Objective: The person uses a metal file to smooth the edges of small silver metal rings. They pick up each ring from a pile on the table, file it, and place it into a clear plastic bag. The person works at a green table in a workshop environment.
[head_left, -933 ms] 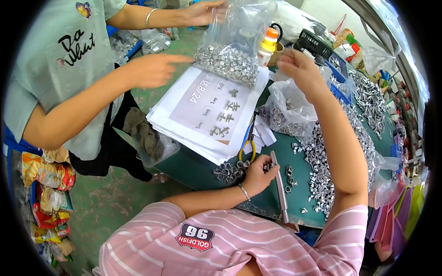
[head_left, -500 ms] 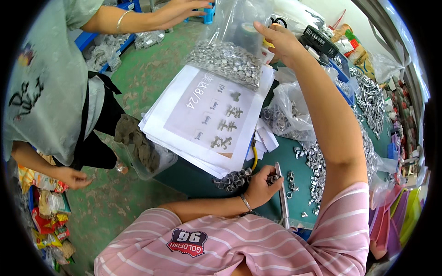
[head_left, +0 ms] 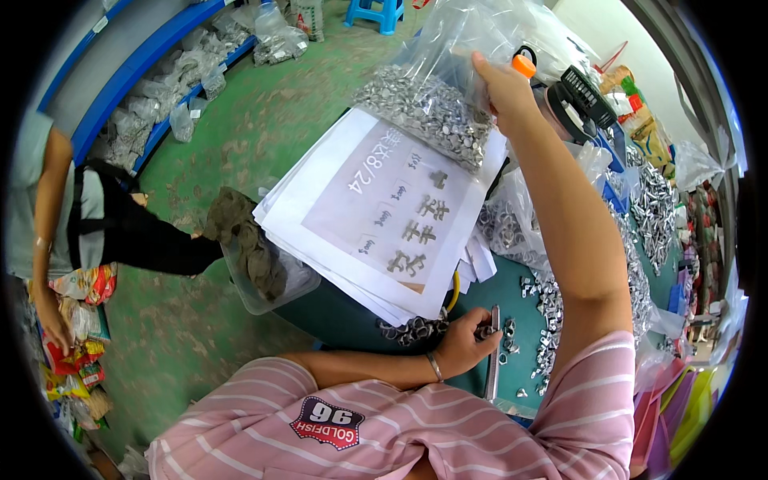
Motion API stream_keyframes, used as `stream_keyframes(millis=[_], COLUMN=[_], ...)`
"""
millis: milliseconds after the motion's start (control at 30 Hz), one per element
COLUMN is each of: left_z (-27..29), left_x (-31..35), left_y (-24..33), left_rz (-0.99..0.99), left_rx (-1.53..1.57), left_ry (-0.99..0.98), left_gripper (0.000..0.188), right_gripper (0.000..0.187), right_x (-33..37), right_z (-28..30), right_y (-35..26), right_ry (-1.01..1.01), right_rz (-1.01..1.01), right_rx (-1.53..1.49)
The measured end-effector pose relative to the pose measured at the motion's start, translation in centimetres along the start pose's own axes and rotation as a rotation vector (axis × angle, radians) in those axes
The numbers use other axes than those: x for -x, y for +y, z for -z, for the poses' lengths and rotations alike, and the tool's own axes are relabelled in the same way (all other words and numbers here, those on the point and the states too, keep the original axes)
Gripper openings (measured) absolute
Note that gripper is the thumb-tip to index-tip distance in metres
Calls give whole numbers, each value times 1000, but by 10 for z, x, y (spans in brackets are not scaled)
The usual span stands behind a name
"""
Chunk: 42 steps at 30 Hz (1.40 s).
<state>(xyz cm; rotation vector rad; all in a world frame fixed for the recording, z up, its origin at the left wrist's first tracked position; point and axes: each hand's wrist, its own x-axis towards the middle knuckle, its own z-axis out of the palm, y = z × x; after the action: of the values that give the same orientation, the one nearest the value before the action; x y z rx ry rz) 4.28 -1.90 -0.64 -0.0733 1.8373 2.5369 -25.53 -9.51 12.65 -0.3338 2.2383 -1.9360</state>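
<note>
My right hand [head_left: 509,92] reaches far forward and grips the side of a clear plastic bag [head_left: 436,108], its fingers partly hidden. Many small silvery metal pieces fill the bag's lower part. It rests over the top of a stack of printed sheets [head_left: 344,200] showing pictures of metal parts. Close to my body, my left hand [head_left: 462,346] is curled round small dark metal parts [head_left: 483,330]. A long, narrow metal bar [head_left: 493,360] stands beside its fingertips; whether they touch is hard to tell. Dark metal rings [head_left: 412,330] lie just behind this hand.
Loose metal parts [head_left: 550,320] spread over the green table [head_left: 512,276] at the right. Another bag of parts [head_left: 512,216] sits beside the sheets. An open tub [head_left: 268,296] holds brown cloth. At far left a co-worker [head_left: 48,200] stands near blue shelving [head_left: 120,88].
The co-worker has moved away to the left, withdrawing a hand from near the bag. My view has shifted. My right hand still holds the bag; my left hand stays by the metal bar.
</note>
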Motion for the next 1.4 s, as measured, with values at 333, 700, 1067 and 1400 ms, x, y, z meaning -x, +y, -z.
stream_keyframes(millis=[333, 700, 1067, 1400], left_z=[-2, 2, -1, -4], left_x=[1, -3, -4, -2], left_y=[-4, -11, -7, -9], left_rz=[-6, -41, 136, 137], left_rx=[1, -58, 20, 76], left_ry=[41, 2, -26, -100], left_gripper=[22, 20, 16, 18], right_gripper=[37, 31, 31, 24], right_x=[38, 107, 255, 260], right_z=[-13, 36, 223, 396], right_y=[-6, -97, -91, -23], right_ry=[42, 126, 494, 982], right_rz=[219, 410, 326, 442], right_rx=[-327, -363, -92, -66])
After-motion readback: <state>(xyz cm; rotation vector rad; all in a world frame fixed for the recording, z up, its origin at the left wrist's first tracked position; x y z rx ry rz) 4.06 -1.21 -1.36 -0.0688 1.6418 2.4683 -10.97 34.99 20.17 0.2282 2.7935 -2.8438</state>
